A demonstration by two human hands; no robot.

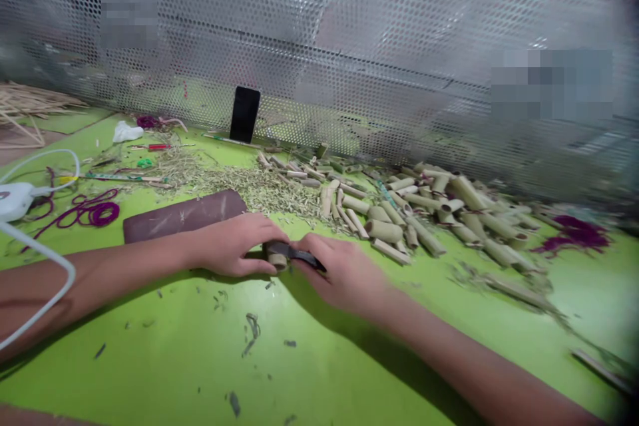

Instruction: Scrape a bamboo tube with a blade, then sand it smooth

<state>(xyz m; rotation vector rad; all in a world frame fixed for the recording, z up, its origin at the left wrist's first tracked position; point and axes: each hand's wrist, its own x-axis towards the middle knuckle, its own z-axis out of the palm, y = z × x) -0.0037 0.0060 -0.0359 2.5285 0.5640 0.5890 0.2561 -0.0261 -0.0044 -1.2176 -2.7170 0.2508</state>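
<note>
My left hand is closed around a short bamboo tube, low over the green table top. Closed on the dark handle of a small knife, my right hand is just to the right of it. The knife's blade lies against the tube near my left fingers. Part of the tube is hidden by the blade and those fingers. Right behind my left hand is a brown sheet that looks like sandpaper.
Cut bamboo pieces are heaped at the back right, beside pale shavings. A phone leans against the perforated metal screen. Purple string, a red-handled tool and a white cable are at the left.
</note>
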